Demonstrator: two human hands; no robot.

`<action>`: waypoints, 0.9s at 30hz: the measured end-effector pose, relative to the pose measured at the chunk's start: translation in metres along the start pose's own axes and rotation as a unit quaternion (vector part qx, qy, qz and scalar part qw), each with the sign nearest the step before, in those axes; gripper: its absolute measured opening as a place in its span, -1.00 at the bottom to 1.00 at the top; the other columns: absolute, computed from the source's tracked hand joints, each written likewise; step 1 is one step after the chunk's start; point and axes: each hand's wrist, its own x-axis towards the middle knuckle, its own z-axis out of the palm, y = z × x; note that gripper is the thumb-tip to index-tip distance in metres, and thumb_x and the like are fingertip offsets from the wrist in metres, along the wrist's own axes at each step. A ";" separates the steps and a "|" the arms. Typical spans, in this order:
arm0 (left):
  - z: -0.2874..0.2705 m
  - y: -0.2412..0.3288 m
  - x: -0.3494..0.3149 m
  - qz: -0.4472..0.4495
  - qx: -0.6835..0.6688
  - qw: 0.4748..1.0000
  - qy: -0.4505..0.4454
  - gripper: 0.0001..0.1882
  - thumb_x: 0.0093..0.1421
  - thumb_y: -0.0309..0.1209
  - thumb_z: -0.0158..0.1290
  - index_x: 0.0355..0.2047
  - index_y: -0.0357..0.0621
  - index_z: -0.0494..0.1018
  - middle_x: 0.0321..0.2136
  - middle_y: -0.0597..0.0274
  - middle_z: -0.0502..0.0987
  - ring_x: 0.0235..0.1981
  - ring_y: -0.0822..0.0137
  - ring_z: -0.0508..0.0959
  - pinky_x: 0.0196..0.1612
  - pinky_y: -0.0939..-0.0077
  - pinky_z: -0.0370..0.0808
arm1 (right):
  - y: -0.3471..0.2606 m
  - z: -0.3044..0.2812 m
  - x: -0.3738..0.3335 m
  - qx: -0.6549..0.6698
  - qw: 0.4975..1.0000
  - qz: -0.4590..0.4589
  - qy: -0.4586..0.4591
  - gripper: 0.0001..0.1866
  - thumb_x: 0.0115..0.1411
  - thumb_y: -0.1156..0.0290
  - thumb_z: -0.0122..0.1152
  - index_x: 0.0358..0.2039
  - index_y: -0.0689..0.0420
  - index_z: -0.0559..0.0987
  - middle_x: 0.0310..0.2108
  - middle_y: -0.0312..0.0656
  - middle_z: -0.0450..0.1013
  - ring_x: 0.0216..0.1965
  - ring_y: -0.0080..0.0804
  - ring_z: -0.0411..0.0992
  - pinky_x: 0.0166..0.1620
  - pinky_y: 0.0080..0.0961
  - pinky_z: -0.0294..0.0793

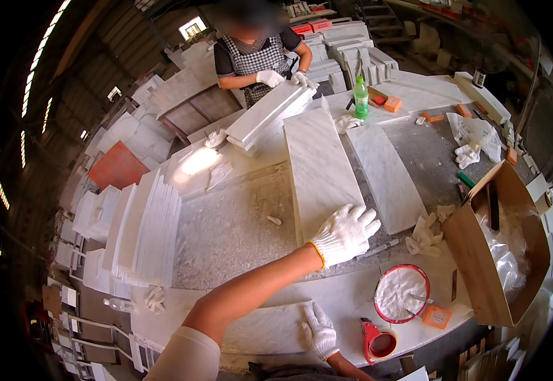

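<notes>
My left hand [346, 235], in a white knitted glove, reaches across the table. Its fingers are apart and lie over the near right corner of a long grey-veined white marble slab [321, 165]. A second marble slab [387, 181] lies just to the right of that one. Close to my body, my right hand [321, 331], also gloved, rests with extended fingers at the right end of a marble strip [260, 329] along the table's near edge; its fingertips are partly hard to make out. Right of it are a red tape dispenser [378, 341] and a red-rimmed bowl of white paste [398, 289] with tools in it.
Across the table, a person [257, 60] has gloved hands on stacked marble pieces [273, 114]. A cardboard box [463, 235] with plastic stands at right. Upright slabs [146, 228] stand at left. A green bottle [361, 98] and orange boxes [392, 103] sit farther back.
</notes>
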 end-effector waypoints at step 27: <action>0.060 0.119 -0.274 -0.220 -0.138 0.965 -0.039 -0.66 0.10 -0.27 0.12 -0.13 -0.13 0.52 -0.06 0.04 0.50 -0.01 0.03 0.46 0.12 0.04 0.33 | 0.067 -0.241 0.176 -0.218 0.949 -0.034 0.224 -0.42 0.05 0.32 0.34 0.10 0.18 0.45 0.06 0.02 0.43 0.06 0.01 0.40 0.11 -0.19 0.36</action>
